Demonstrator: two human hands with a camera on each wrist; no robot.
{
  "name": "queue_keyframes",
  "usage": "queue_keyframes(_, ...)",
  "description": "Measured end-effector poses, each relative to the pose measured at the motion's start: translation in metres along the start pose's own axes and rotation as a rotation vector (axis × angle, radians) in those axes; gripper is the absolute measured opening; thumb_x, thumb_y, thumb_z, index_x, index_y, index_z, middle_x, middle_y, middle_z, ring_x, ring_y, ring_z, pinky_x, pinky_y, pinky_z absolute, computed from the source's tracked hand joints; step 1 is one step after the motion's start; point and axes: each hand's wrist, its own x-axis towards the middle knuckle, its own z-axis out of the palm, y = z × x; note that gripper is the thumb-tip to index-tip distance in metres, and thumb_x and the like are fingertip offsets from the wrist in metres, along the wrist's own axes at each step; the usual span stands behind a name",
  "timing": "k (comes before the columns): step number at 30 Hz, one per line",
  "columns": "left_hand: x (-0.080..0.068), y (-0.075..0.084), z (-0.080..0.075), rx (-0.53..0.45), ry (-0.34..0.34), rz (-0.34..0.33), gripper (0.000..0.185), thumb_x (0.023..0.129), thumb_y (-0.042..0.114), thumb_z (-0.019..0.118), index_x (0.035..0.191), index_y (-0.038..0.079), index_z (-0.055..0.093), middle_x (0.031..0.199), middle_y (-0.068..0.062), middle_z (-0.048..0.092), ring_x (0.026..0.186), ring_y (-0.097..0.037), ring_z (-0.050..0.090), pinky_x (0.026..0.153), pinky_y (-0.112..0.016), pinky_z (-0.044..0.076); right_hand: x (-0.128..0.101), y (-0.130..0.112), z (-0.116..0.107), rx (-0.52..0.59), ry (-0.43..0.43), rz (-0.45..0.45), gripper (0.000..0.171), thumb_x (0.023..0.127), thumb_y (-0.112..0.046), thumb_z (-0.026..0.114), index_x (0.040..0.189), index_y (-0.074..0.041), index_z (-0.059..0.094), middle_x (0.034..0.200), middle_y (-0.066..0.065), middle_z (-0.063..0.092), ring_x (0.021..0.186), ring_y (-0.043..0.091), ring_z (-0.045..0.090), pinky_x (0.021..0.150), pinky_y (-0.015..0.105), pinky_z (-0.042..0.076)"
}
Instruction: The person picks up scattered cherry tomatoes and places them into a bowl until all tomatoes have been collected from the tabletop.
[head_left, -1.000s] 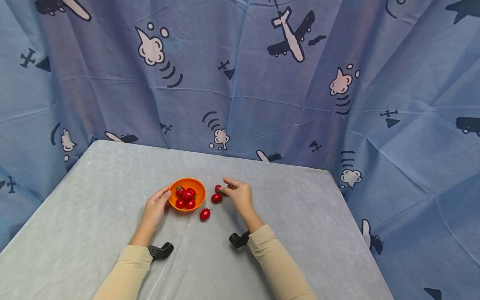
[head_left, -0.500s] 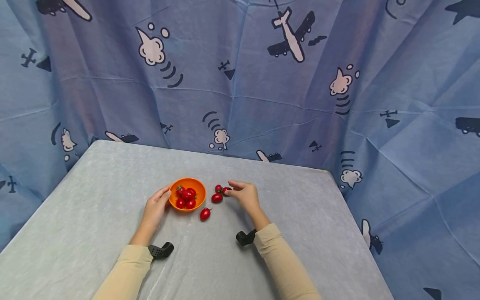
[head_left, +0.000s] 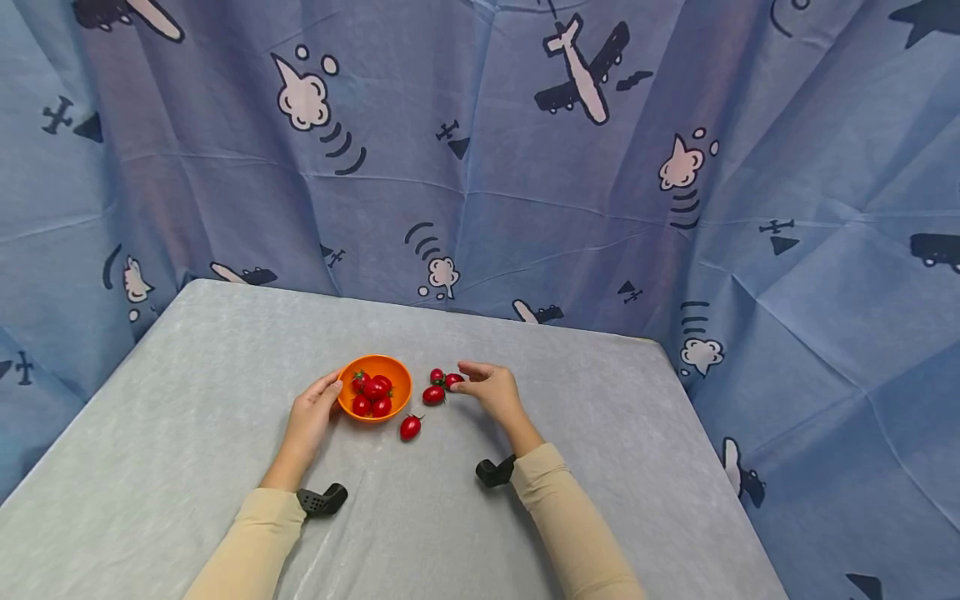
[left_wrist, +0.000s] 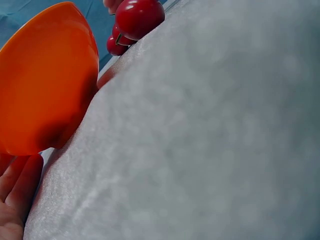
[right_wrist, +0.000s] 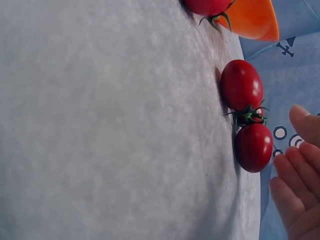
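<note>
The right hand (head_left: 491, 390) is settling at the right of the loose tomatoes after drifting a little rightward and back over the last second, and its grip is now pinching one small red tomato (head_left: 453, 381) between thumb and fingertips, low over the grey counter (head_left: 187, 400); the right wrist view is showing the fingers (right_wrist: 295, 185) curled just beside two tomatoes lying end to end, though which of these is the pinched one I cannot tell. Since half a second ago the hand is hardly moving, so I am judging that the grip is only now firming up and the tomato is not yet lifting. The left hand (head_left: 311, 417) is staying where it was, its relaxed, lightly bent fingers resting against the near left wall of the orange bowl (head_left: 397, 383) and steadying it; the left wrist view is showing the fingertips (left_wrist: 17, 185) touching the bowl's underside. The bowl is holding a small heap of tomatoes (head_left: 372, 393). Three more are lying on the counter: a far tomato (head_left: 437, 376) just left of the pinched one, a middle tomato (head_left: 433, 395) between bowl and right hand, and a near tomato (head_left: 409, 427) apart from both, closer to the person.
</note>
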Motion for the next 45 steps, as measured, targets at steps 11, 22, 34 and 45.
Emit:
queue_keyframes(11, -0.001, 0.001, 0.0, 0.018, 0.0, -0.009, 0.05, 0.106, 0.033, 0.045, 0.149, 0.009, 0.046, 0.154, -0.009, 0.046, 0.132, -0.012, 0.049, 0.087, 0.0, 0.042, 0.006, 0.007, 0.001, 0.0, -0.007, -0.004, 0.043, 0.079, -0.013, 0.084, 0.121, -0.005, 0.072, 0.123, 0.011, 0.071, 0.119, 0.027, 0.065, 0.101, 0.04, 0.053)
queue_keyframes(22, 0.002, -0.001, 0.001, 0.002, 0.011, -0.008, 0.049, 0.105, 0.032, 0.046, 0.148, 0.007, 0.048, 0.152, -0.011, 0.049, 0.102, 0.016, 0.053, 0.086, -0.001, 0.044, 0.011, 0.016, 0.009, -0.036, -0.021, -0.028, 0.043, 0.079, -0.012, 0.083, 0.12, -0.006, 0.072, 0.124, 0.011, 0.071, 0.119, 0.025, 0.065, 0.1, 0.038, 0.053)
queue_keyframes(34, 0.0, 0.001, 0.0, -0.004, -0.001, -0.01, 0.05, 0.106, 0.032, 0.045, 0.149, 0.007, 0.045, 0.155, -0.011, 0.045, 0.139, -0.021, 0.044, 0.086, 0.001, 0.042, 0.012, 0.018, 0.013, -0.087, -0.015, -0.041, 0.036, 0.08, -0.01, 0.082, 0.116, -0.007, 0.075, 0.119, 0.011, 0.073, 0.119, 0.026, 0.064, 0.099, 0.04, 0.053)
queue_keyframes(45, 0.0, -0.001, 0.0, 0.004, 0.002, -0.003, 0.049, 0.106, 0.032, 0.045, 0.149, 0.007, 0.046, 0.154, -0.011, 0.047, 0.13, -0.009, 0.05, 0.087, 0.0, 0.043, 0.012, 0.018, 0.014, -0.125, 0.019, -0.034, 0.03, 0.079, -0.014, 0.084, 0.108, -0.01, 0.079, 0.113, 0.01, 0.075, 0.119, 0.027, 0.064, 0.099, 0.042, 0.052)
